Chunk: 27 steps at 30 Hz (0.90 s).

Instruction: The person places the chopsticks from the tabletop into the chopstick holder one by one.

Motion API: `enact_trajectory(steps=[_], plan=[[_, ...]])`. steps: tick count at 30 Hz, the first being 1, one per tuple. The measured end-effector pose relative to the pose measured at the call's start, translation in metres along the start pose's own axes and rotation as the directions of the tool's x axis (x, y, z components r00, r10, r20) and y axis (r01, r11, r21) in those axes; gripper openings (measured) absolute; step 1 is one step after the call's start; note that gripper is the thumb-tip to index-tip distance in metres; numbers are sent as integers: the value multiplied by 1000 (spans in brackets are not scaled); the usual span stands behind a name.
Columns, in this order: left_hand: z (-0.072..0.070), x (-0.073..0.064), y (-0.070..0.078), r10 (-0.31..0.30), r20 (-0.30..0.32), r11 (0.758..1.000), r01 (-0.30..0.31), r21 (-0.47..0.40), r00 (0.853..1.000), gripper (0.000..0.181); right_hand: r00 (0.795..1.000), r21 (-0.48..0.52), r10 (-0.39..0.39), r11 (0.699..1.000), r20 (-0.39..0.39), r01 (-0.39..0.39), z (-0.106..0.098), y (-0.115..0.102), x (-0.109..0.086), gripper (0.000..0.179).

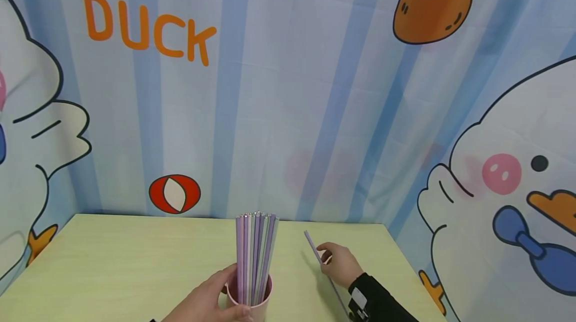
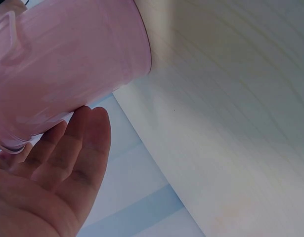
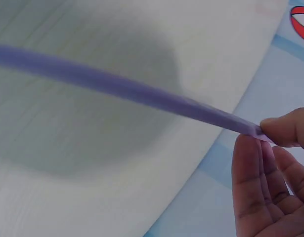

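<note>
A bundle of purple and pale drinking straws point(image 1: 255, 257) stands upright in a small pink bucket point(image 1: 262, 309) near the front of the table. My left hand point(image 1: 211, 297) holds the bucket from its left side, thumb at the near rim. In the left wrist view, fingers touch the pink wall, and a loop-shaped handle shows on it. To the right of the bucket, my right hand point(image 1: 340, 264) pinches a single purple straw point(image 3: 117, 86) between thumb and fingers. This straw slants over the table, its lower end running down beside the sleeve.
The pale wood table point(image 1: 135, 262) has its far edge against a blue striped curtain point(image 1: 279, 87) printed with ducks and the word DUCK. A dark sleeve point(image 1: 382, 302) covers the right wrist.
</note>
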<state>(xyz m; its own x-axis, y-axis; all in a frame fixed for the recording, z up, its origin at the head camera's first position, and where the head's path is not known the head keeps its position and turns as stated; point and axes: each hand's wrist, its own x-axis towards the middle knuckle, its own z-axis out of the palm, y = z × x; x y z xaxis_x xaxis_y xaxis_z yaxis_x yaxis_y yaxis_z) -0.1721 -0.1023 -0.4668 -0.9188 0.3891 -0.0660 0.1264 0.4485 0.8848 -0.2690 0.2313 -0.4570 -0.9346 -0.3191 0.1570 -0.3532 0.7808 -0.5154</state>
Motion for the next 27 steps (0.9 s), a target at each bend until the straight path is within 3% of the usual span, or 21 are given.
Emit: enact_trajectory(steps=[8, 19, 27], plan=[[0, 0, 0, 2, 0, 1000, -2, -2, 1000, 96, 998, 213, 10, 977, -59, 3, -8, -31, 5, 39], [0, 0, -1, 22, 0, 1000, -22, 4, 1000, 95, 985, 344, -8, 937, -171, 68, -26, -76, 19, 38], [0, 2, 0, -10, 1, 1000, 10, 3, 1000, 97, 978, 475, -1, 874, -210, 103, -41, -103, 27, 39]])
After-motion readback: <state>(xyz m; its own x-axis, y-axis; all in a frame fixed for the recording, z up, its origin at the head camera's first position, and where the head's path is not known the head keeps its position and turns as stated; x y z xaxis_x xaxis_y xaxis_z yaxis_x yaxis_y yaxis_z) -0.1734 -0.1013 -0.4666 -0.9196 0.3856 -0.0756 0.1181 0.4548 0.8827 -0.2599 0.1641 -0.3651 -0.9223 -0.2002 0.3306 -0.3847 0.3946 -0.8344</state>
